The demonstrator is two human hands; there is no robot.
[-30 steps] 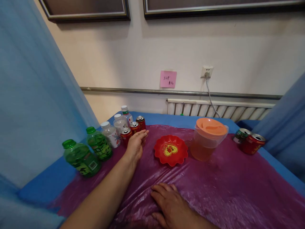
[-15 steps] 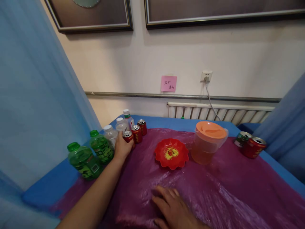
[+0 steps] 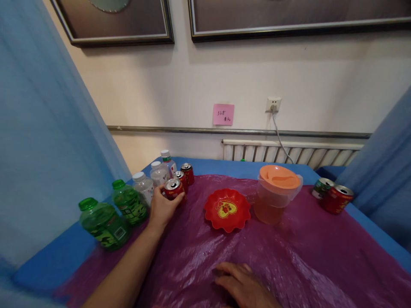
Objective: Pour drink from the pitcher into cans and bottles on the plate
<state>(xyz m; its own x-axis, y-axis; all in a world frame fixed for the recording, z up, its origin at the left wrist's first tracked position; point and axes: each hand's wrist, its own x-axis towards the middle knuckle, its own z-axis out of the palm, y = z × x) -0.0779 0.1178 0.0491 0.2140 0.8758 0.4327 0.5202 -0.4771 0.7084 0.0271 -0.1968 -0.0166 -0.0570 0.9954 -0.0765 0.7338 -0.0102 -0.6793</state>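
My left hand (image 3: 163, 208) is wrapped round the nearest red can (image 3: 174, 188), at the front of a row with two more red cans (image 3: 181, 179) (image 3: 187, 173). Clear bottles with white caps (image 3: 144, 188) stand just left of these cans. Low over the purple plastic sheet (image 3: 192, 256), my right hand (image 3: 242, 284) has its fingers apart and nothing in them. A red scalloped dish (image 3: 227, 209) with a yellow pattern lies in the middle. Beside it is a clear pitcher (image 3: 275, 194) with an orange lid and amber liquid.
Two green bottles (image 3: 105, 226) (image 3: 130, 203) stand at the left. At the right a green can (image 3: 322, 188) touches a red can (image 3: 337, 199). Blue curtains (image 3: 48, 128) hang on both sides. Behind the table are a radiator (image 3: 295, 152) and a plugged-in cable (image 3: 280, 137).
The red can in my left hand has come slightly nearer, out from the two behind it. My right hand has shifted a little lower and to the right. The view has also moved slightly.
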